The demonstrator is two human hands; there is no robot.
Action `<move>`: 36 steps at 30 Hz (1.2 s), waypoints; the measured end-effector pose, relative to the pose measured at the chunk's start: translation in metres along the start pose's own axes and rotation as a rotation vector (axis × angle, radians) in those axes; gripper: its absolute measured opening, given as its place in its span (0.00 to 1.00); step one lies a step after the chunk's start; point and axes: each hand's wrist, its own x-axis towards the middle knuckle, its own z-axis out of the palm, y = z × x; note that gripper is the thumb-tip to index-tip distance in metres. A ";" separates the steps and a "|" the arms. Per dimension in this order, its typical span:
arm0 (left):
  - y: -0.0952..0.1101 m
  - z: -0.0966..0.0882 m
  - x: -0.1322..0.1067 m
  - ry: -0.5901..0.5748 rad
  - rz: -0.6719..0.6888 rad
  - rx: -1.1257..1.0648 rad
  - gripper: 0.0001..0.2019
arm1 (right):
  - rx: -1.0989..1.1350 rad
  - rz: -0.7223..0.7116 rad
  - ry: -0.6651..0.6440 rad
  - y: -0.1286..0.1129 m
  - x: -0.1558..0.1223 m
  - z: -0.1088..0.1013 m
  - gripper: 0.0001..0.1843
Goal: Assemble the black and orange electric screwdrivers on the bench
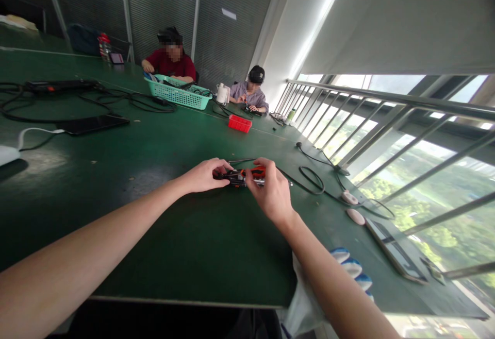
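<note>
On the green table (185,246), a dark, narrow device (236,178) with small light and orange parts lies between my hands. My left hand (209,175) grips its left end, fingers and thumb curled round it. My right hand (274,193) is closed at the device's right side, thumb and fingers around an orange-and-black handled tool (253,173). A silvery metal part shows beneath that handle; whether it belongs to the tool I cannot tell. My right fingers hide part of both things.
A black cable (309,179) loops at the right. Ahead are a red tray (240,123) and a teal basket (180,94); two people sit beyond. At left lies a black tablet-like slab (93,124). Blue-tipped white gloves (350,264) and a phone-like slab (396,251) are near my right arm.
</note>
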 end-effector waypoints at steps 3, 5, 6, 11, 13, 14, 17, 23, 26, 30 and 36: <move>-0.001 0.000 0.000 0.001 0.003 0.014 0.19 | -0.067 -0.063 -0.004 -0.002 0.001 -0.002 0.09; -0.002 0.000 0.000 0.000 0.000 0.019 0.19 | -0.103 -0.091 -0.029 -0.003 0.001 -0.002 0.08; -0.002 0.001 0.000 -0.001 0.000 0.020 0.19 | -0.103 -0.100 -0.036 -0.003 0.001 -0.003 0.08; 0.000 0.000 -0.001 -0.006 0.000 0.017 0.19 | -0.033 -0.083 0.009 -0.002 -0.001 -0.004 0.07; 0.001 -0.001 -0.001 -0.005 0.003 0.019 0.19 | -0.044 -0.077 0.006 -0.003 0.000 -0.004 0.07; 0.001 -0.001 -0.001 -0.005 0.006 0.020 0.19 | -0.054 -0.076 0.005 -0.003 0.000 -0.004 0.08; 0.000 -0.001 0.000 0.001 0.010 0.024 0.18 | -0.050 -0.072 -0.008 -0.005 0.001 -0.004 0.07; -0.001 0.000 0.000 -0.002 0.002 0.033 0.18 | 0.013 -0.073 -0.041 -0.004 -0.001 -0.004 0.07; -0.002 0.000 0.000 -0.002 -0.002 0.030 0.18 | -0.023 -0.087 -0.019 -0.003 -0.001 -0.004 0.07; -0.002 0.001 0.000 0.004 0.006 0.027 0.19 | -0.097 -0.156 -0.020 -0.004 0.001 -0.006 0.09; -0.001 0.000 0.000 0.001 0.004 0.042 0.18 | -0.051 -0.077 -0.021 -0.007 0.002 -0.009 0.12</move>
